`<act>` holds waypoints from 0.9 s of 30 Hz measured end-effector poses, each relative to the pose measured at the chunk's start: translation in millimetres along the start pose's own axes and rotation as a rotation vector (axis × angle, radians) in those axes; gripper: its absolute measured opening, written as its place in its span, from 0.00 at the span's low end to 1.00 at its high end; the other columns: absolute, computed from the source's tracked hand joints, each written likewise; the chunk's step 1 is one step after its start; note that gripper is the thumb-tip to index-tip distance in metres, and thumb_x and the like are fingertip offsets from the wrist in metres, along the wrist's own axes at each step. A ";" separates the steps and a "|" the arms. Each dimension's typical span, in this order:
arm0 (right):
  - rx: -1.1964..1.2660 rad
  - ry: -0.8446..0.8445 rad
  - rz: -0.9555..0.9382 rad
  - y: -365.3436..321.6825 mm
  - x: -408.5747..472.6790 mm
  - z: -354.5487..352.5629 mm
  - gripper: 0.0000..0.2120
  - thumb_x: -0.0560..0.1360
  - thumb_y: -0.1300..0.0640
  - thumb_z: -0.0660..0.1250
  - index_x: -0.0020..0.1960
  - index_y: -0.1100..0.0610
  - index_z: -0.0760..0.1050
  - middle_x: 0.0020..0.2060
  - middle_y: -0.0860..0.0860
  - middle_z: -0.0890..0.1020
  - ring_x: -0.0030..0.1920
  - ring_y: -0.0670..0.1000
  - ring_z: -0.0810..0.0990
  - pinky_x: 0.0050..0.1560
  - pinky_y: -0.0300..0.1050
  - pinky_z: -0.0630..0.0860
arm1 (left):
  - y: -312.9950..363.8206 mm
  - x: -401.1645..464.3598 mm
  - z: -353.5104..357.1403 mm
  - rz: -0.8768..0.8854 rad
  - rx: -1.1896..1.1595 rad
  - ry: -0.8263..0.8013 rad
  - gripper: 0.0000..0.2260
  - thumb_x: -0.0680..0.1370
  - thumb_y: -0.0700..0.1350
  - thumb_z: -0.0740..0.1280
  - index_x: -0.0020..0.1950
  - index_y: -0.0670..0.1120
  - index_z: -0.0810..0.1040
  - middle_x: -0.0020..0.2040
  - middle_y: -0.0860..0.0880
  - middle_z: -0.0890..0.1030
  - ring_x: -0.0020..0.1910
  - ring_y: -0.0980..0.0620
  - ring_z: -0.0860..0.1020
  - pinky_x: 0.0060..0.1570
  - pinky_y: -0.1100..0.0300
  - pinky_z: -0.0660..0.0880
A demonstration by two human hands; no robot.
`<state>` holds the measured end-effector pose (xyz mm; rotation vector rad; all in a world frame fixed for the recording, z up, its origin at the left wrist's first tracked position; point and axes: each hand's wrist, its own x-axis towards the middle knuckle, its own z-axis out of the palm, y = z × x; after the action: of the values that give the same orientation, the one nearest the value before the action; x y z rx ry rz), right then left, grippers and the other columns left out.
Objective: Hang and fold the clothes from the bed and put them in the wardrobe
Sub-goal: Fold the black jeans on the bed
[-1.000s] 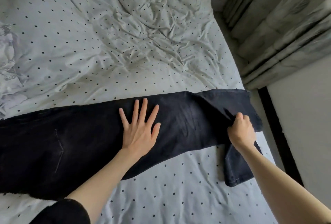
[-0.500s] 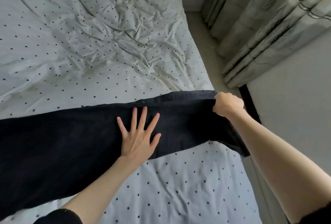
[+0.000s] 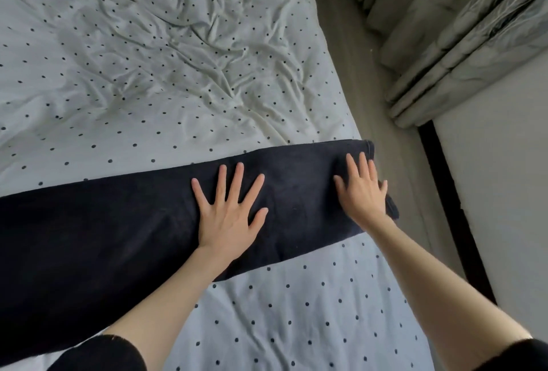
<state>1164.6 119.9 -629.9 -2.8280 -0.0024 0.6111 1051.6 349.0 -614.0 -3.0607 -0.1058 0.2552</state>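
Flat across the bed (image 3: 178,74), one pair of dark jeans (image 3: 118,222) stretches from its left edge to its right edge. Two hands press on it with fingers straight and spread: the left hand (image 3: 229,216) mid-leg, the right hand (image 3: 363,192) near the hem at the right edge, gripping nothing.

One pair of dark jeans (image 3: 124,231) lies across the bed (image 3: 154,74), its leg end at the bed's right edge. Two hands show, a left hand (image 3: 229,216) and a right hand (image 3: 363,192), both flat on the jeans with fingers spread. Two black sleeves (image 3: 98,354) sit at the lower edge. One curtain (image 3: 462,29) hangs beyond the bed's right edge.
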 end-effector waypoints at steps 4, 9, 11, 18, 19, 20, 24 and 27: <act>0.100 -0.064 0.074 17.3 -44.7 43.8 0.25 0.82 0.46 0.47 0.77 0.50 0.50 0.77 0.50 0.49 0.76 0.53 0.45 0.74 0.60 0.46 | 1.9 -0.4 -1.6 0.008 0.007 -0.012 0.27 0.79 0.61 0.49 0.76 0.55 0.50 0.77 0.42 0.54 0.75 0.38 0.54 0.64 0.26 0.47; 0.316 0.070 0.266 43.2 -79.6 58.7 0.25 0.81 0.49 0.54 0.75 0.56 0.57 0.76 0.53 0.55 0.76 0.53 0.51 0.73 0.53 0.51 | 15.9 -16.9 -9.4 0.083 -0.021 -0.039 0.27 0.78 0.59 0.49 0.74 0.50 0.63 0.76 0.39 0.57 0.74 0.38 0.57 0.65 0.27 0.51; 0.522 0.235 0.396 45.3 -79.8 55.3 0.23 0.79 0.53 0.60 0.71 0.63 0.64 0.72 0.58 0.64 0.72 0.56 0.62 0.70 0.49 0.58 | 23.8 -31.7 -7.9 0.154 -0.056 -0.037 0.29 0.76 0.63 0.51 0.73 0.49 0.66 0.75 0.38 0.59 0.74 0.38 0.58 0.65 0.28 0.51; 1.506 0.101 1.002 55.3 -31.5 27.3 0.14 0.75 0.57 0.67 0.57 0.60 0.69 0.51 0.55 0.73 0.42 0.52 0.75 0.45 0.47 0.76 | 39.9 -48.5 -8.7 0.243 0.016 -0.047 0.39 0.66 0.60 0.74 0.73 0.48 0.67 0.72 0.36 0.64 0.71 0.36 0.63 0.62 0.26 0.57; 1.558 0.066 1.048 57.8 -26.5 25.6 0.10 0.75 0.59 0.67 0.53 0.59 0.70 0.50 0.54 0.74 0.44 0.53 0.75 0.45 0.49 0.76 | 43.0 -46.6 -9.9 0.231 0.037 -0.063 0.39 0.65 0.55 0.77 0.72 0.47 0.67 0.72 0.35 0.64 0.71 0.35 0.64 0.62 0.26 0.58; 1.586 0.038 1.082 60.2 -22.9 23.8 0.06 0.75 0.61 0.67 0.50 0.58 0.71 0.48 0.53 0.75 0.44 0.53 0.75 0.44 0.51 0.75 | 46.1 -45.0 -10.8 0.219 0.063 -0.068 0.38 0.65 0.49 0.77 0.72 0.47 0.67 0.71 0.35 0.65 0.70 0.34 0.64 0.61 0.26 0.59; 1.748 -0.082 1.114 69.1 -17.6 15.2 0.08 0.77 0.65 0.62 0.55 0.58 0.70 0.45 0.53 0.77 0.42 0.53 0.77 0.38 0.49 0.73 | 56.2 -45.7 -13.9 0.217 0.120 -0.063 0.35 0.64 0.32 0.67 0.72 0.44 0.68 0.69 0.34 0.68 0.68 0.31 0.66 0.55 0.27 0.66; 1.737 -0.036 1.118 78.1 -16.4 2.8 0.12 0.76 0.66 0.63 0.59 0.57 0.71 0.44 0.51 0.78 0.38 0.49 0.77 0.32 0.45 0.71 | 55.7 -45.5 -18.7 0.229 0.135 -0.091 0.39 0.59 0.28 0.70 0.70 0.41 0.70 0.68 0.34 0.70 0.66 0.31 0.68 0.53 0.26 0.66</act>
<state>1144.6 44.0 -644.5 -0.9131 1.3535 0.4063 1013.4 289.0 -592.3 -2.9248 0.2481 0.3968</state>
